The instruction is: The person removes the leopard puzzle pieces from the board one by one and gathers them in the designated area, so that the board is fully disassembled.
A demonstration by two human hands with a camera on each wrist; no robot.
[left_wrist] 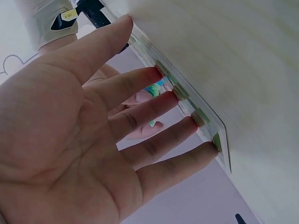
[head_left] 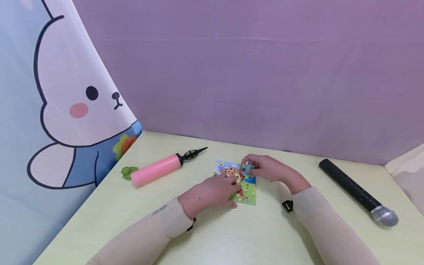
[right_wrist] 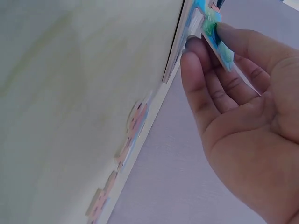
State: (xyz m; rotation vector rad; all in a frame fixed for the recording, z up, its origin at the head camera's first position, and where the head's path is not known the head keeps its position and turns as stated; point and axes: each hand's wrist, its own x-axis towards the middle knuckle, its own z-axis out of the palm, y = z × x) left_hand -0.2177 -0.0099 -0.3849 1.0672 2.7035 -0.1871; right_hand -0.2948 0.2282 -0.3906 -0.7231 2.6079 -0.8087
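Observation:
A flat jigsaw puzzle board (head_left: 250, 199) with a spotted cartoon animal on blue and green lies at the middle of the table. My left hand (head_left: 215, 191) rests over its left part, fingers nearly straight. In the left wrist view those fingertips (left_wrist: 189, 122) touch the board's surface. Over the upper right of the board is my right hand (head_left: 269, 168). Its thumb and fingers pinch a blue-green puzzle piece (right_wrist: 223, 50), held tilted up from the board in the right wrist view. My left hand hides much of the picture.
A pink hand pump (head_left: 157, 170) with a black nozzle lies to the left, beside a small green object (head_left: 128, 172). On the right lies a black microphone (head_left: 351, 189). Pink spotted pieces (right_wrist: 135, 122) lie on the table in the right wrist view. A purple backdrop (head_left: 258, 84) stands behind.

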